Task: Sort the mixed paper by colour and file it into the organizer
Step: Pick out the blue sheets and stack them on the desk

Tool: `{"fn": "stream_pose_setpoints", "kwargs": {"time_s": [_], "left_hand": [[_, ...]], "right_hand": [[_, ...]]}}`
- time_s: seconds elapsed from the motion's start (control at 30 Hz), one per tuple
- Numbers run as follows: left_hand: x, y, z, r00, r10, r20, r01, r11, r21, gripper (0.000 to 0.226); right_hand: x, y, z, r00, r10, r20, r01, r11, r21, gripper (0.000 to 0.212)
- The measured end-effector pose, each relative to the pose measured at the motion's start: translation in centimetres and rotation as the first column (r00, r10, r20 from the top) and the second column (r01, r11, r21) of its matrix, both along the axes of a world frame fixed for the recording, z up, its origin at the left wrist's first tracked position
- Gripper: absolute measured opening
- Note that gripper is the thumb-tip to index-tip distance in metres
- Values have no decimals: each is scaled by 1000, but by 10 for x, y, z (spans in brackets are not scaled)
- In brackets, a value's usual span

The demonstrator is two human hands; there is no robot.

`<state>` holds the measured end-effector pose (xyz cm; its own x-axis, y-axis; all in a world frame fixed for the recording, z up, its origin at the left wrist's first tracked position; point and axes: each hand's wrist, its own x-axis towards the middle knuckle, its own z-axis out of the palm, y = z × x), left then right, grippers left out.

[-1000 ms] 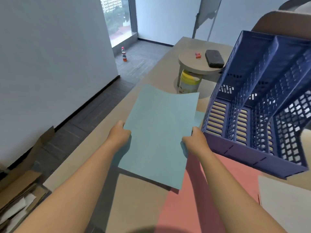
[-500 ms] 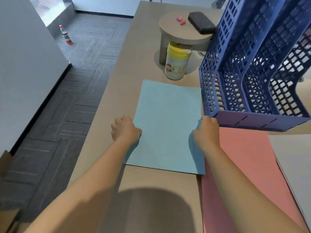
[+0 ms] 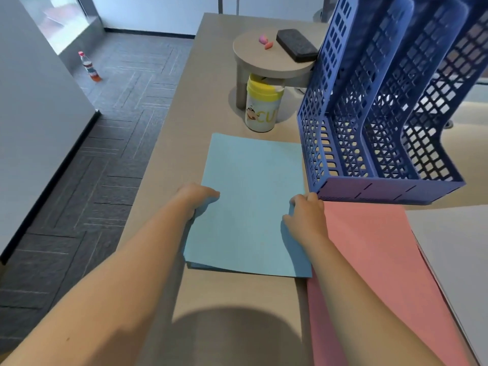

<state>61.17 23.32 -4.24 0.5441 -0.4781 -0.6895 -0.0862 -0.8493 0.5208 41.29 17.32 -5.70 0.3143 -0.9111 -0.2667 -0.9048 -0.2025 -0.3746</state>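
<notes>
A stack of light blue paper [image 3: 250, 202] lies flat on the beige table, its long side running away from me. My left hand [image 3: 196, 198] grips its left edge and my right hand [image 3: 305, 212] grips its right edge, fingers curled over the sheets. Right of it lies a pink paper stack [image 3: 375, 260], partly under the blue one's corner, and a white stack [image 3: 454, 249] overlaps the pink at the far right. The blue mesh organizer [image 3: 390, 128] with upright slots stands just beyond my right hand; its slots look empty.
A yellow-lidded canister [image 3: 262, 107] stands behind the blue paper under a small round stand [image 3: 269, 58] carrying a black eraser and small pink bits. The table's left edge [image 3: 158, 143] drops to dark floor, where a bottle [image 3: 89, 67] stands.
The blue paper was held up in the air with both hands a second ago; now it lies flat on the table beside the organizer. The view has tilted downward.
</notes>
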Motion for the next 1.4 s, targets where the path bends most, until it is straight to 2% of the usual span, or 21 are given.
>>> {"fn": "stream_pose_setpoints", "kwargs": {"time_s": [0.13,0.2,0.27,0.4,0.47,0.53,0.6,0.67,0.8,0.87,0.97,1.1,1.2,1.3,1.4], "left_hand": [[-5,2,-1,989,-84,118,84,996,-2,63],[-11,6,-4,958,-112,265,105,994,42,59],[-18,7,-5,950,-102,294,103,995,13,54],[-13,3,-3,991,75,112,-63,992,-107,52],[-7,1,2,982,176,-69,-185,972,-143,54],[-8,0,7,962,190,-195,-215,969,-121,56],[-13,1,10,967,132,-220,-155,984,-90,60],[-14,2,7,976,87,-202,-114,985,-126,54],[-15,7,0,999,27,23,-21,973,-230,35],[-19,13,-3,993,56,104,-26,961,-275,33],[-20,27,-3,981,124,148,-61,928,-368,31],[-3,57,-1,958,229,174,-128,881,-455,31],[8,80,9,953,277,122,-166,815,-556,32],[16,96,21,955,291,58,-187,743,-642,29],[20,107,35,962,271,19,-184,701,-689,23]], "right_hand": [[-1,-2,-2,1000,12,2,-12,1000,-4,30],[-1,-2,-2,1000,14,1,-14,1000,-5,30],[-1,-2,-2,1000,15,1,-15,1000,-11,28],[-1,-2,-2,1000,21,-2,-21,1000,-9,28],[-2,-3,-1,1000,26,0,-26,1000,-9,29],[-3,-3,0,999,32,10,-32,999,5,33],[-4,-4,1,999,41,18,-42,999,17,35],[-4,-4,1,999,48,20,-48,999,23,36],[-4,-7,4,999,51,-6,-51,998,40,35],[-3,-8,7,997,69,-20,-68,997,48,35],[-1,-8,11,999,53,-7,-52,997,53,34],[7,-3,14,995,0,97,-2,1000,16,38],[23,-2,11,961,-52,271,28,995,93,58],[43,5,16,823,-233,518,64,944,323,73],[55,10,31,688,-361,629,46,887,459,62]]}}
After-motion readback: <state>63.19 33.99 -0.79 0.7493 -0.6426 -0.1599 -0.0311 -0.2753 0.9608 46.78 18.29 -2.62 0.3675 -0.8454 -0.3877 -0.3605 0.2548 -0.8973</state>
